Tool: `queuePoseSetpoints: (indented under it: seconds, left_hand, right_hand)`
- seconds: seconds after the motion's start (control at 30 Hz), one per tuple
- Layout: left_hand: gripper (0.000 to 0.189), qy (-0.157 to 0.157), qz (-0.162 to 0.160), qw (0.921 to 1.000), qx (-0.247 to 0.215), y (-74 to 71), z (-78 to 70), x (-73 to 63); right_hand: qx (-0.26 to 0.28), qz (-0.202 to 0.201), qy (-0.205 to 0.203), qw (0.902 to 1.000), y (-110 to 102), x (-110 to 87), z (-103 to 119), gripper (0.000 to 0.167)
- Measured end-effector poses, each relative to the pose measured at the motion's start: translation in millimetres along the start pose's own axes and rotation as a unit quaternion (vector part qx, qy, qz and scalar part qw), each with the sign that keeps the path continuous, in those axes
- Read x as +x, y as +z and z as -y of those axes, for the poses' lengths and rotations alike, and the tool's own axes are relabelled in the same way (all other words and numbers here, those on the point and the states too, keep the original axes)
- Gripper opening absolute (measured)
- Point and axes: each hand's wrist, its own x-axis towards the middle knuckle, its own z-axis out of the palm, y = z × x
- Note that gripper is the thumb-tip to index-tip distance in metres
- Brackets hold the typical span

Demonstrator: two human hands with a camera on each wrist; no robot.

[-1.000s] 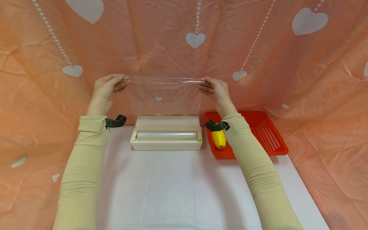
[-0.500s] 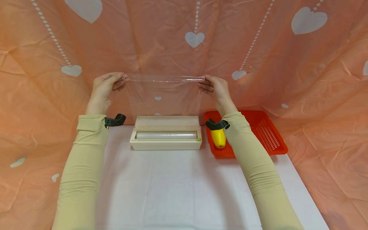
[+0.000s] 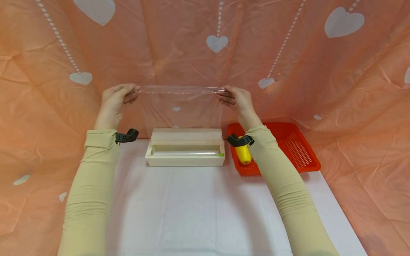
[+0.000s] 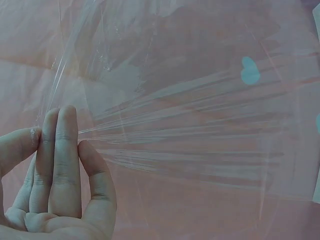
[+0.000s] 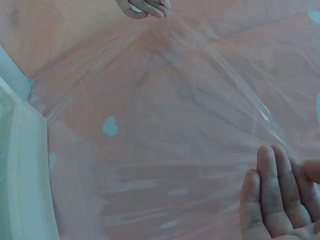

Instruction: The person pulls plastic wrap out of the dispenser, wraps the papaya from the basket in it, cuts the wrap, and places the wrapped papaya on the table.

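Observation:
A sheet of clear plastic wrap (image 3: 182, 89) stretches taut between my two raised hands. My left hand (image 3: 116, 101) pinches its upper left corner between thumb and fingers. At the opposite corner my right hand (image 3: 241, 101) pinches the wrap the same way. The sheet runs down to a cream wrap dispenser box (image 3: 185, 161) on the table, whose lid (image 3: 186, 134) stands raised at the back. Inside the box lies the wrap roll (image 3: 185, 153), partly hidden by the front wall. The left wrist view shows creases in the wrap (image 4: 190, 115) fanning out from my fingers (image 4: 67, 160).
Right of the box stands a red plastic basket (image 3: 299, 153), partly behind my right forearm. It holds a yellow, rounded, fruit-like object (image 3: 244, 155). A white cloth covers the table (image 3: 192, 206). An orange curtain (image 3: 179, 53) with pale hearts hangs behind.
My hands rose slightly, then came down a little, shifting slightly left, still gripping the wrap. The roll now shows lower in the box, with less of it visible.

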Motion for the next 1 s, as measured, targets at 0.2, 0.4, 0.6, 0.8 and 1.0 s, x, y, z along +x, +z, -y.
queuePoseSetpoints:
  seconds: [0.2, 0.4, 0.6, 0.8, 1.0]
  left_hand:
    - [0.028, 0.001, 0.015, 0.9999, 0.005, -1.7, -0.5, -5.1]
    - [0.02, -0.008, 0.049, 0.9977, -0.046, -8.7, -1.1, -21.4]
    - [0.021, -0.017, 0.074, 0.9951, -0.063, -14.6, -1.8, -42.6]
    - [0.018, -0.021, 0.083, 0.995, -0.052, -25.0, 1.6, -68.0]
    - [0.019, 0.01, 0.125, 0.9827, -0.136, -39.8, 16.1, -101.5]
  right_hand:
    - [-0.007, 0.001, 0.01, 0.9999, 0, -5.5, 1, 0.017]
    - [-0.006, 0.002, 0.034, 0.9994, -2, -18.9, -1, 0.017]
    - [-0.025, 0.019, 0.027, 0.9992, -6, -40.1, -2, 0.02]
    - [-0.043, 0.05, 0.018, 0.9977, -12, -77.8, -7, 0.033]
    - [-0.031, 0.068, 0.001, 0.9972, -16, -118.8, -23, 0.022]
